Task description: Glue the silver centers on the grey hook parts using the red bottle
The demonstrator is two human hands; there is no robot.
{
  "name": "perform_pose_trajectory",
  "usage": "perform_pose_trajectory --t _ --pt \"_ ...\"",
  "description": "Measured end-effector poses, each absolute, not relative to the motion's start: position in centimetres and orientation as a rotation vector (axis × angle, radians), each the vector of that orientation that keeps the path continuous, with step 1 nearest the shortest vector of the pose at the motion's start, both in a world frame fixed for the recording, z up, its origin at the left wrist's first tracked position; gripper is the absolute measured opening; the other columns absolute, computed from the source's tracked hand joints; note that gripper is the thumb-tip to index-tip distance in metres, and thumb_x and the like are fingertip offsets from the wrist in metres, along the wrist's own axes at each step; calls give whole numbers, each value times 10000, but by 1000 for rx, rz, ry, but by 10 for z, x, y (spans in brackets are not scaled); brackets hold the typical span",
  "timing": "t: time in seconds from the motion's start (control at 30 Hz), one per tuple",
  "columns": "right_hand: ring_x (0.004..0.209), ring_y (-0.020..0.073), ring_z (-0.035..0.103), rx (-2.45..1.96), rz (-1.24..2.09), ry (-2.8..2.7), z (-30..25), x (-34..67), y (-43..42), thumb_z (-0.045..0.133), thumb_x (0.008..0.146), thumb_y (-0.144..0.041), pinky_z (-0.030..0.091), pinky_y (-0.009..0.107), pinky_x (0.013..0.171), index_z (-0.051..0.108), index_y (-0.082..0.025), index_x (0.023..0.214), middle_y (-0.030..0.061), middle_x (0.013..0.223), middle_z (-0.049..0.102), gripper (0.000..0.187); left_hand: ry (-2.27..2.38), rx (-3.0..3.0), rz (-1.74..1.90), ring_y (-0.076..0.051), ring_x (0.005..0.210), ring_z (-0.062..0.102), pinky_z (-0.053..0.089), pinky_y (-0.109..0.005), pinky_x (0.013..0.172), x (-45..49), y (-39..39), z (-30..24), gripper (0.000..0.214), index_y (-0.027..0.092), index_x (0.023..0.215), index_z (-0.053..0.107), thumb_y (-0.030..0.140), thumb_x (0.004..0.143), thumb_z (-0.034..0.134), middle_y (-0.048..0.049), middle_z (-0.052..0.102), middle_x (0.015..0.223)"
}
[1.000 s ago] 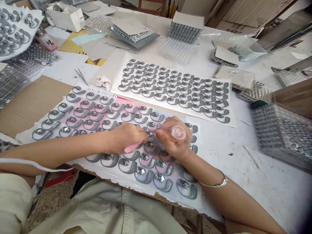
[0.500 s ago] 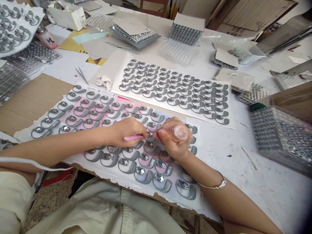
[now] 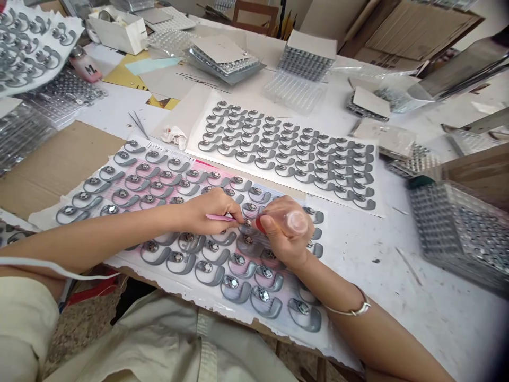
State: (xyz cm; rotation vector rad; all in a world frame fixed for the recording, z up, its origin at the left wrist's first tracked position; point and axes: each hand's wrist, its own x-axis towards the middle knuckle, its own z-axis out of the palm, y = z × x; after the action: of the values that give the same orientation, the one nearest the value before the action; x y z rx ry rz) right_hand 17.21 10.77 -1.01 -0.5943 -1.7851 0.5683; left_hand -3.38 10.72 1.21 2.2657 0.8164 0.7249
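Note:
My left hand (image 3: 220, 209) pinches a slim pink tool (image 3: 219, 217), its working end hidden by my fingertips. In my right hand (image 3: 288, 239) is a translucent squeeze bottle (image 3: 292, 220), tilted with its base towards me and its red collar towards the left hand. Both hands meet over a grey hook-shaped piece (image 3: 247, 223) with a round metal setting; whether the bottle's tip touches it I cannot tell. Similar grey pieces with shiny stones (image 3: 263, 295) lie in rows on the plastic-covered board (image 3: 170, 278) beneath my hands.
Behind lies a white sheet (image 3: 194, 139) with more rows of grey pieces. Tweezers (image 3: 138, 124) and crumpled tissue (image 3: 174, 136) are at its left. Clear trays of stones (image 3: 441, 228) stand at the right. A pink bottle (image 3: 85, 64) stands at the far left.
The whole view has shifted slightly, with things appearing a little lower and further right. Both hands keep their grips, and the pink tool lies at a slightly different angle.

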Motion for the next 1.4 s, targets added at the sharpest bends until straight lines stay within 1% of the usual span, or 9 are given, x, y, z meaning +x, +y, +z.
perform_pose_trajectory --t 0.53,0.63,0.73,0.83,0.97,1.07,1.17,1.3,1.4 --pt "647 170 560 -606 539 -1786 -10 169 107 662 798 -164 474 340 606 589 -209 780 16 697 605 87 867 2237 679 -141 679 691 483 -190 618 -34 106 15 128 150 813 736 67 742 669 -37 736 753" --pt "629 159 570 -639 637 -1735 -3 169 111 660 817 -213 479 323 581 595 -209 747 12 675 599 96 868 2239 670 -148 700 697 491 -196 634 -34 105 15 125 149 819 736 76 746 666 -44 741 775" --pt "521 129 554 -670 801 -1548 16 175 122 633 857 -310 434 274 454 571 -203 700 -6 598 571 200 852 2242 685 -153 727 705 510 -205 661 -34 105 14 129 155 825 732 80 751 659 -46 745 802" --pt "406 112 516 -746 903 -1377 39 189 135 640 839 -438 320 241 309 530 -199 645 -20 540 538 327 806 2287 738 -161 743 710 526 -219 682 -35 103 12 140 147 841 722 78 754 638 -56 745 816" --pt "432 127 560 -830 990 -1335 53 204 135 624 822 -541 344 246 302 489 -200 601 -15 554 524 428 817 2344 750 -175 774 711 549 -245 697 -38 91 12 155 135 898 699 111 796 585 -72 743 863" --pt "450 126 561 -801 966 -1403 46 202 119 618 848 -495 348 245 310 497 -209 642 -16 563 543 373 850 2394 801 -180 819 709 566 -264 732 -39 75 12 167 137 941 680 138 837 549 -80 738 912" --pt "474 120 565 -812 846 -1443 31 191 101 621 868 -416 387 237 356 518 -203 686 -23 553 559 299 828 2499 793 -164 847 707 572 -243 750 -37 60 10 181 148 959 670 130 852 524 -78 734 954" --pt "482 108 564 -826 775 -1526 14 180 89 647 855 -358 459 251 459 519 -191 660 -29 550 574 287 778 2673 789 -144 837 709 574 -211 732 -30 50 4 185 143 948 659 112 861 499 -77 733 967" --pt "470 110 574 -795 777 -1498 12 181 90 646 855 -343 457 250 447 514 -191 663 -33 550 571 278 727 2758 872 -148 827 713 581 -218 720 -26 48 3 171 127 953 644 96 860 503 -78 737 940"
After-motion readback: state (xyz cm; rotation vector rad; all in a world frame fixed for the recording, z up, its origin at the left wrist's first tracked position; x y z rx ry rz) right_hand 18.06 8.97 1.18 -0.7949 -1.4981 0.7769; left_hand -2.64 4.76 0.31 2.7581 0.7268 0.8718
